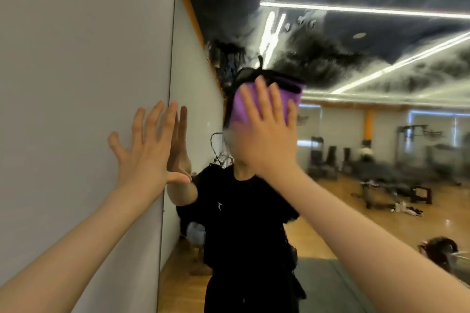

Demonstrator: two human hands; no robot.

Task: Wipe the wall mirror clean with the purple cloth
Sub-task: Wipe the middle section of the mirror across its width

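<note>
- The right hand [267,134] lay flat against the wall mirror [356,134], its fingers [262,99] straight and slightly spread, pressing the purple cloth [241,107] onto the glass.
- The purple cloth sat folded under that palm, roughly at the middle of the view, with its upper edge and left side showing past the fingers.
- The cloth covered the head of the person's reflection [244,223], which wore a black short-sleeved top.
- The left hand [147,150] was open too, its fingers [152,119] fanned wide and straight, the palm resting on the grey wall panel [76,84] just beside the mirror's left edge.
- The thumb of the left hand reached across that edge, where it met its own reflection in the glass.
- Both forearms were bare and stretched forward from the lower corners of the view.
- Above the cloth, the mirror carried cloudy smears and streaks [318,43] across the reflected dark ceiling.
- Long strip lights [381,10] showed in the reflection, blurred by the smears.
- Lower right in the glass, a wooden floor [343,223] and dark gym machines [381,185] were reflected, too blurred to tell apart.
- An orange band [189,7] ran along the top of the reflected wall.
</note>
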